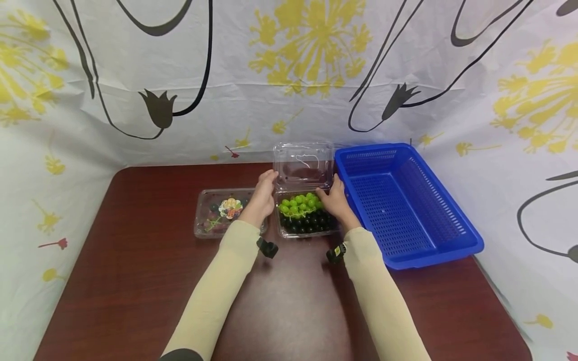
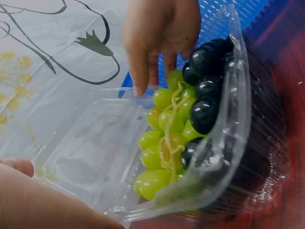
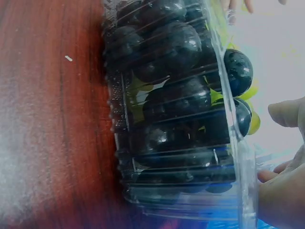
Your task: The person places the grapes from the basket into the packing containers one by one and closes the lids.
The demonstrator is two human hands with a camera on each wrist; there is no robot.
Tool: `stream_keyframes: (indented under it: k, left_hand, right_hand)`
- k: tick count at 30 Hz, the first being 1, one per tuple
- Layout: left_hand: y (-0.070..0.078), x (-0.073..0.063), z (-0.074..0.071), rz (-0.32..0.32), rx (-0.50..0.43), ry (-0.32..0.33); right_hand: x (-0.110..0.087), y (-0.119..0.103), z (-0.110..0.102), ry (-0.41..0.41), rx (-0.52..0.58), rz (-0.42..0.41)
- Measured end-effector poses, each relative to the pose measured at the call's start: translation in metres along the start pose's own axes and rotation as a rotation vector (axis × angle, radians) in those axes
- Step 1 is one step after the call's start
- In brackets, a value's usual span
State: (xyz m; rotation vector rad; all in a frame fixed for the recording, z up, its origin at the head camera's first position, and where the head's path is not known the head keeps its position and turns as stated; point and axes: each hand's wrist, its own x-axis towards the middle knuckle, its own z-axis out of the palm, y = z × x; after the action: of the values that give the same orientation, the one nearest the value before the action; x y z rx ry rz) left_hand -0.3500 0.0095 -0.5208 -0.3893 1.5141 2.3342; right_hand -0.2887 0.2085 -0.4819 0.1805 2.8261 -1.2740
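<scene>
In the head view a clear plastic clamshell box [image 1: 309, 234] stands with its lid [image 1: 303, 165] raised at the back. Green grapes [image 1: 298, 203] lie along its rear half and black grapes [image 1: 309, 222] along the front. My left hand [image 1: 262, 198] is at the left side, fingertips right at the lid's edge. On the right, my right hand [image 1: 335, 200] has its thumb over the green grapes and its fingers by the lid's corner. The right wrist view shows that thumb [image 3: 286, 113] extended, apart from the fingers.
A closed clear box [image 1: 205, 213] with a fruit sticker [image 1: 231, 208] lies just left, partly behind my left hand. A blue plastic basket [image 1: 406, 215] stands close on the right. Patterned white cloth [image 1: 244, 65] hangs behind the dark red table [image 1: 135, 265].
</scene>
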Motion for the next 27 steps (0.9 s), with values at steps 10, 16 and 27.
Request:
stream_keyframes:
  k: [10,16,27]
  left_hand:
    - [0.060,-0.102,0.023,0.124,0.183,-0.047]
    - [0.055,-0.094,0.016,0.167,0.159,-0.079]
    - [0.061,-0.103,0.012,0.326,0.411,-0.081]
  right_hand:
    - [-0.012,-0.002,-0.004,-0.072,0.051,0.022]
    - [-0.019,-0.007,-0.007,-0.049,0.067,-0.006]
    - [-0.040,-0.027,-0.013,0.006,0.061,-0.154]
